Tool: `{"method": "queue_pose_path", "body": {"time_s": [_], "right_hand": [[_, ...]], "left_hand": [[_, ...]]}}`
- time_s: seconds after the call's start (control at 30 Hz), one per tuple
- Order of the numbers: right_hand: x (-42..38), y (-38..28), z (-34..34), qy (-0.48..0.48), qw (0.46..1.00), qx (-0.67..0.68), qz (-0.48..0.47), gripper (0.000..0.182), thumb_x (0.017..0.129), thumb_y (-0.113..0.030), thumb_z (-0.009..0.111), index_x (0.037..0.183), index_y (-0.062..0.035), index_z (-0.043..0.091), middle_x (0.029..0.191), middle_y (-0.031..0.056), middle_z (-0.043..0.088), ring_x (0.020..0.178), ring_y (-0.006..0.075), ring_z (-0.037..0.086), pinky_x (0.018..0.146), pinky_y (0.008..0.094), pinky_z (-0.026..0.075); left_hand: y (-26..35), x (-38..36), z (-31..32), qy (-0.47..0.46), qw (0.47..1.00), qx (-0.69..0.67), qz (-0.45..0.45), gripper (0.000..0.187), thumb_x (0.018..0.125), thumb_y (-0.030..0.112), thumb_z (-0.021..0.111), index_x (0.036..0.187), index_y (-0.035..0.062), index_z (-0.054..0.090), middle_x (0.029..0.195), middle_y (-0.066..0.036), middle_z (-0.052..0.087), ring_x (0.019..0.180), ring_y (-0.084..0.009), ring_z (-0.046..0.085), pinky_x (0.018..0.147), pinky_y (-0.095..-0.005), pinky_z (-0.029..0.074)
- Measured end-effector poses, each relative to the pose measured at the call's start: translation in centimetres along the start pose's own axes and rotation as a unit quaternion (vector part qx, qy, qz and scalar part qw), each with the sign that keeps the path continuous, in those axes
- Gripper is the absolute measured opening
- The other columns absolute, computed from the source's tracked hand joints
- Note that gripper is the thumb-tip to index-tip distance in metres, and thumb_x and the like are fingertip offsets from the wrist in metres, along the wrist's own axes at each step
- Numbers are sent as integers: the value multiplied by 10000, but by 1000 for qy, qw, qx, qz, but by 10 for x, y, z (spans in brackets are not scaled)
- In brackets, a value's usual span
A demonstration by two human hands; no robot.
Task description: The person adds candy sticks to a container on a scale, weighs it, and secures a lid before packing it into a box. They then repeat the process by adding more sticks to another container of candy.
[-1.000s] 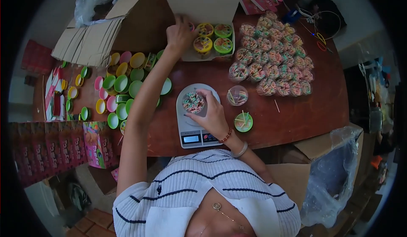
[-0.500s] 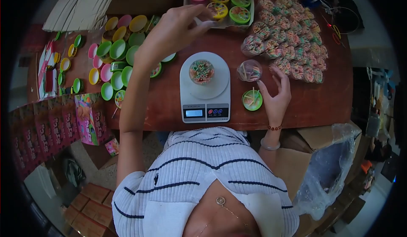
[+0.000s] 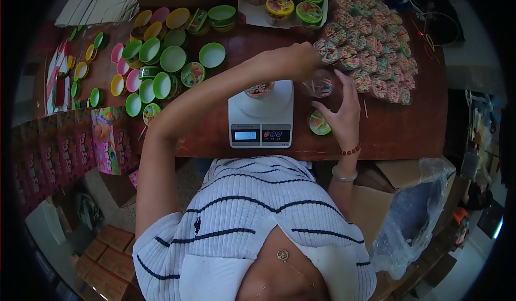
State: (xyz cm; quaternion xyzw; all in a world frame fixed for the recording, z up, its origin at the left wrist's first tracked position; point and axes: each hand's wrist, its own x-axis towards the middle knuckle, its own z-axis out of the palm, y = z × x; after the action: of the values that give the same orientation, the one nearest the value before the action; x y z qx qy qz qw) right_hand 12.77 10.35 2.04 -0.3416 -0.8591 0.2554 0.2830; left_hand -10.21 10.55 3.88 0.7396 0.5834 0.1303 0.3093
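My left hand [image 3: 296, 59] reaches across the white kitchen scale [image 3: 262, 119], its fingers bunched just above a clear cup [image 3: 318, 87] partly filled with coloured sticks. Whether it pinches anything is hidden. My right hand [image 3: 339, 110] curls around that cup from the near right side, thumb and fingers touching it. A fuller cup of coloured sticks [image 3: 259, 89] stands on the scale's platter, partly hidden by my left forearm. A green lid [image 3: 319, 123] with a few sticks lies by my right thumb.
Several filled cups [image 3: 371, 59] crowd the table's right side. A white box [image 3: 279, 2] at the back holds lidded tubs. Loose green, yellow and pink lids [image 3: 161, 64] spread at the left. Pink printed cartons [image 3: 59, 150] lie at the near left; a plastic-lined cardboard box [image 3: 414, 215] sits lower right.
My left hand swung from the white box across to the right, over the scale, to the clear cup. My right hand closed in on that cup. The view shifted slightly.
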Motion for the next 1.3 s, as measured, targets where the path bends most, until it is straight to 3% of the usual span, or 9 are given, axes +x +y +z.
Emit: {"method": "queue_pose_path", "body": {"time_s": [0.1,0.33,0.47,0.8,0.9,0.97,1.03,1.23,1.3], "right_hand": [[5,7,12,-14,998,48,23,752,745,-99,899,1413,-42,559,1337,183,635,1235,350,630,1038,440,509],[4,-11,-3,35,988,143,52,663,791,18,822,1384,-3,525,1367,139,564,1269,270,615,1085,404,512],[7,-20,-1,34,951,294,92,782,780,73,774,1456,4,387,1424,146,490,1356,264,537,1124,400,480],[22,-42,21,29,960,280,19,827,733,62,770,1450,-7,364,1414,163,505,1332,258,547,1122,396,463],[26,-50,23,21,934,357,10,816,736,-19,824,1421,6,382,1359,167,558,1294,260,570,1142,406,453],[27,-52,28,-28,816,571,88,803,758,-56,815,1414,2,354,1370,178,557,1314,253,552,1154,408,441],[26,-55,34,-54,811,574,95,791,772,-69,810,1412,-1,349,1372,180,558,1316,252,549,1158,410,436],[49,-80,34,-91,893,441,-20,674,774,-120,859,1332,-12,497,1347,156,592,1248,255,602,1051,394,526],[69,-108,14,-111,961,239,-84,609,689,-117,885,1240,-38,636,1256,144,619,1170,287,641,1003,409,544]], "left_hand": [[-4,7,5,-3,1000,-3,19,336,948,301,727,1086,-5,742,889,-243,744,870,-438,728,782,-491,594],[24,-86,-53,209,962,-163,70,163,911,90,733,985,-35,659,841,-182,738,778,-297,762,684,-391,585],[32,-148,-64,247,962,-113,-15,115,913,42,716,995,-12,655,882,-160,737,816,-304,760,703,-390,587],[18,-163,-19,243,967,57,-47,158,943,120,706,1029,31,609,927,-144,665,846,-364,708,707,-440,557],[20,-166,-18,248,967,-14,-63,190,940,132,725,1080,36,639,955,-126,672,833,-339,715,720,-426,563],[17,-174,-23,352,932,-35,-74,241,930,135,744,1139,50,661,986,-113,673,823,-320,711,728,-418,565],[20,-180,-23,335,932,-70,-122,279,946,96,730,1207,32,658,1075,-113,692,909,-278,728,786,-374,579],[35,-146,28,351,789,-505,-4,539,1145,338,349,1542,-18,426,1550,-159,485,1448,-246,458,1229,-387,319],[37,-135,29,352,650,-673,20,607,1157,422,271,1553,-15,417,1558,-159,475,1451,-253,457,1233,-394,325]]}}
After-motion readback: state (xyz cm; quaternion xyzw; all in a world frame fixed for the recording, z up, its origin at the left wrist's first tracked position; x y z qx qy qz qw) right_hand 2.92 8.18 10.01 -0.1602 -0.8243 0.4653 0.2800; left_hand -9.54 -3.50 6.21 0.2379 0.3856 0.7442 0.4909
